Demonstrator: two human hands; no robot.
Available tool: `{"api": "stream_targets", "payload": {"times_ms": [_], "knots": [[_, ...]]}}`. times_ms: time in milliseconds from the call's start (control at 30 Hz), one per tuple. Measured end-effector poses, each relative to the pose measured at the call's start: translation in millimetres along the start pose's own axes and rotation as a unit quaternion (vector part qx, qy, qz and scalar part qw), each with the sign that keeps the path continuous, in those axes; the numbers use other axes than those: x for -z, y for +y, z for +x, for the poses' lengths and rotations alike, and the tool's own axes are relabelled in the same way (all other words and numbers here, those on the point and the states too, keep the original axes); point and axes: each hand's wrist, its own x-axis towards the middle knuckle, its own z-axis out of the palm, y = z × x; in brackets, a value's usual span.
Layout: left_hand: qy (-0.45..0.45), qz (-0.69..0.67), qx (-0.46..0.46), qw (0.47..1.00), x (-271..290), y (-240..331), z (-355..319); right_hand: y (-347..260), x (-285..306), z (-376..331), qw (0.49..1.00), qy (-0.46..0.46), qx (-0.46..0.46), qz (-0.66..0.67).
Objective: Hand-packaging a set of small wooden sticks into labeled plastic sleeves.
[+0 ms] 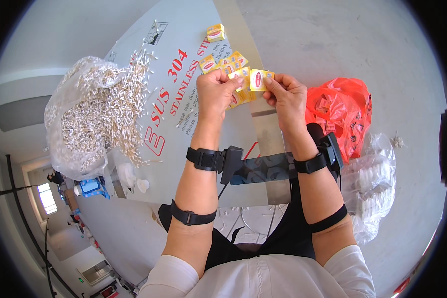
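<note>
Both my hands are over the far part of the tabletop [181,164]. A small flat yellow-and-white packet [238,74] is pinched between the thumb and fingers of my left hand [214,94]. Close beside it, my right hand [290,99] grips a similar packet [258,80] by its right edge. Several more yellow packets [243,97] lie loosely spread under and beyond my hands. Farther back sits a small stack of yellow packets [215,33]. Whether the packets are card or thin boxes I cannot tell.
A large heap of cotton swabs [99,109] spills from a clear plastic bag [54,134] on the left. At the right are a red plastic bag [352,94] and a clear bag of white plastic pieces [370,188]. A white cup-like piece [143,186] stands near the table's left edge.
</note>
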Motion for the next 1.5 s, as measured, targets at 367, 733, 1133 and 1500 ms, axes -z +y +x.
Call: {"api": "stream_targets", "payload": {"times_ms": [367,733,1133,1500], "knots": [[0.009,0.130,-0.094,0.987,-8.9,9.7,-9.5,-0.7,1.7,-0.3,1.000,-0.008,-0.008,-0.002],[-0.025,-0.019,-0.046,0.998,-12.7,0.1,-7.1,0.3,1.5,0.5,1.000,-0.007,-0.005,-0.003],[0.105,0.388,-0.003,0.916,-3.9,-3.8,13.2,1.5,4.9,1.3,1.000,0.011,-0.003,0.003],[-0.113,0.062,-0.105,0.986,-17.2,19.4,-6.2,0.7,4.1,0.1,1.000,-0.006,0.014,-0.019]]}}
